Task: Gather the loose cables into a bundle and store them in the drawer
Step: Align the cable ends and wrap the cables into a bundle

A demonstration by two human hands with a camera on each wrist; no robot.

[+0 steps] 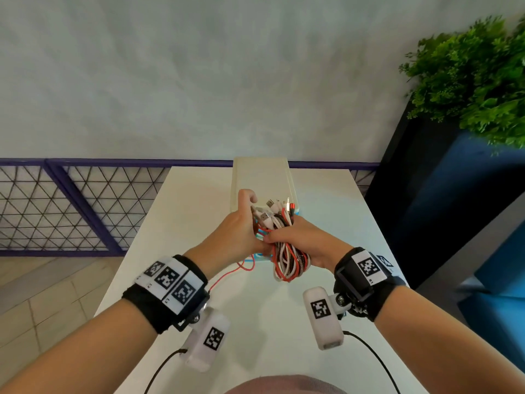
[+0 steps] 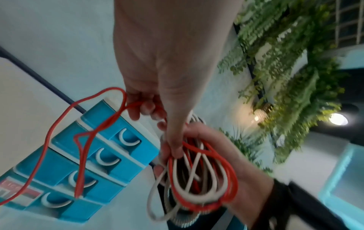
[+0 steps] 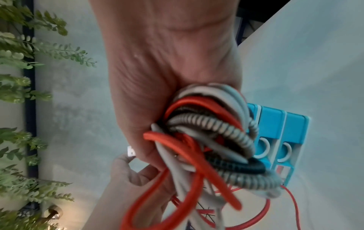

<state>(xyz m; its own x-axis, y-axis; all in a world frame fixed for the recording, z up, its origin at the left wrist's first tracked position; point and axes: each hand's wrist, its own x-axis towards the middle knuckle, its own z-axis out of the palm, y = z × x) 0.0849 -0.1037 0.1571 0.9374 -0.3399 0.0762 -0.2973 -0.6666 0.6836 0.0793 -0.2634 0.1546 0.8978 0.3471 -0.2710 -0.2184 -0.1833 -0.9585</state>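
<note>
1. My right hand point(image 1: 301, 240) is at the centre of the head view, its grip curled tight round the bundle of cables point(image 1: 284, 251): red, white and braided loops hang below my fist and the plugs stick up above it.
2. My left hand point(image 1: 241, 228) is right up against the right one, thumb raised. In the left wrist view its fingers point(image 2: 145, 107) pinch a thin red cable point(image 2: 78, 155), so that grip is closed on the red strand.
3. That thin red cable trails loose from my left hand, down towards the lower middle of the head view over the counter point(image 1: 270, 322), and in the left wrist view it loops in front of the drawer fronts.
4. The drawer unit point(image 2: 110, 155) sits on the counter just behind my hands: blue fronts with white crescent handles, stacked, all looking pushed in from the wrist views. In the head view my hands hide most of it; only its pale top shows above them.
5. In the right wrist view, the bundle fills the middle, with a grey coiled cable point(image 3: 216, 129) wrapped over the red and white ones.
6. Green plant point(image 1: 477, 81) at the upper right, a purple mesh railing point(image 1: 71, 206) at the left edge.
</note>
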